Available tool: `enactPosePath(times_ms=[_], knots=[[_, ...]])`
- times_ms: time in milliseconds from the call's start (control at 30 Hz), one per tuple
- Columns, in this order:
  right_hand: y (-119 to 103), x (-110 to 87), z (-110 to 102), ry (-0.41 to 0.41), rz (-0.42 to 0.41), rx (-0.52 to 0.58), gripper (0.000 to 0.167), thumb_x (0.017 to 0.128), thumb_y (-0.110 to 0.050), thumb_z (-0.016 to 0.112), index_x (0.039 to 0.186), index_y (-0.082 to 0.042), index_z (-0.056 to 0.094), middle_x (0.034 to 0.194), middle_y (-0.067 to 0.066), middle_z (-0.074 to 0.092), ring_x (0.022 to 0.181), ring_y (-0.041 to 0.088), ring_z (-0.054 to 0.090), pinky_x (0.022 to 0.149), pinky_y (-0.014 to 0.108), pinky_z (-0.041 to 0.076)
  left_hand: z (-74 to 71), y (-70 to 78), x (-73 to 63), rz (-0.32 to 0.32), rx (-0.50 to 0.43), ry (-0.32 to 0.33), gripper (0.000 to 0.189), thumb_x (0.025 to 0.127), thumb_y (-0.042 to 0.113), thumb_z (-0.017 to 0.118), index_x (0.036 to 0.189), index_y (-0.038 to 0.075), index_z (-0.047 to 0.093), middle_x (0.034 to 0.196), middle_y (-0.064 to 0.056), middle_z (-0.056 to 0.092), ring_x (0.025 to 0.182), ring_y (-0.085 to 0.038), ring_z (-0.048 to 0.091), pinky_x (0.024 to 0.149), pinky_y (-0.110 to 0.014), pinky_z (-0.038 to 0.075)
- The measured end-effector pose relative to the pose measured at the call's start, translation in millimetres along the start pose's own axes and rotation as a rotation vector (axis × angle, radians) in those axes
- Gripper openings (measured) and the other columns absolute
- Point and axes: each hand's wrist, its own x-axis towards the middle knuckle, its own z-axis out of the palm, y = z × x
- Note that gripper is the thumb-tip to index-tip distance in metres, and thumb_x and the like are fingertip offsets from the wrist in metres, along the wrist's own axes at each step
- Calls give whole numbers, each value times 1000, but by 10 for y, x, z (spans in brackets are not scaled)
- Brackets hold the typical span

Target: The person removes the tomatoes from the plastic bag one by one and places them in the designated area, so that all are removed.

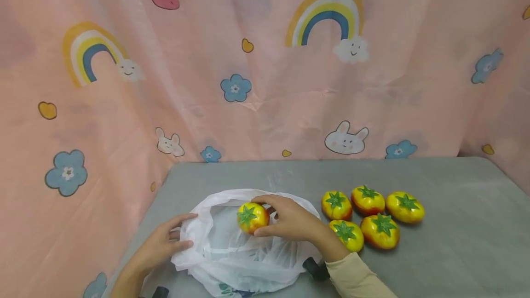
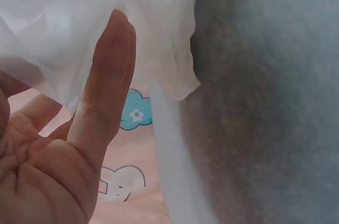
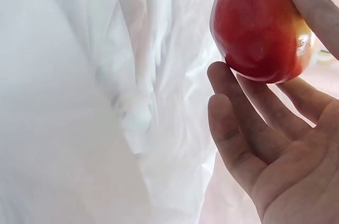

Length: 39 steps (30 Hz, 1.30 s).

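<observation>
A yellow-and-red tomato (image 1: 252,218) with a green star-shaped top is pinched between the thumb and fingers of my right hand (image 1: 290,217). It hangs over the mouth of a white plastic bag (image 1: 244,270). In the right wrist view, the tomato (image 3: 259,28) shows its glossy red underside above the spread lower fingers. My left hand (image 1: 163,243) is at the bag's left rim, its fingers apart and touching the plastic. The left wrist view shows one straight finger of the left hand (image 2: 100,91) against the thin film; the other fingers are partly hidden behind it.
Several more tomatoes (image 1: 380,231) lie grouped on the grey table (image 1: 463,243), right of the bag. A pink patterned curtain (image 1: 265,123) hangs behind and on the left. A black wrist mount (image 1: 315,269) sits beside the bag's right side.
</observation>
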Motion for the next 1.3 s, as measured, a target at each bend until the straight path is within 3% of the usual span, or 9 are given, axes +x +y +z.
enactPosePath(times_ms=[567,800,1133,1300], knots=[[73,-195,-128,27,40,-3,68,83,-45,78,141,-20,53,134,-2,61,111,17,61,94,43,56,8,18,15,25,39,7,69,88,9,73,148,1,41,142,-37,39,117,-44,62,81,-40,61],[81,-290,-202,72,36,-51,68,83,-48,77,141,-21,53,136,-4,61,108,14,62,92,37,55,-4,56,21,-19,32,22,69,87,12,74,148,4,42,145,-36,37,120,-44,60,82,-41,61],[53,-481,-300,100,176,-24,72,79,-55,77,141,-29,52,135,-5,60,112,16,59,96,42,54,-2,87,69,-35,9,19,69,87,11,75,148,6,43,150,-34,35,121,-41,60,83,-43,61],[60,-609,-364,125,201,-46,73,79,-56,76,142,-27,52,132,-5,62,111,15,59,94,41,54,7,88,69,-39,0,13,70,86,11,75,148,6,43,149,-34,35,120,-40,61,83,-44,61]])
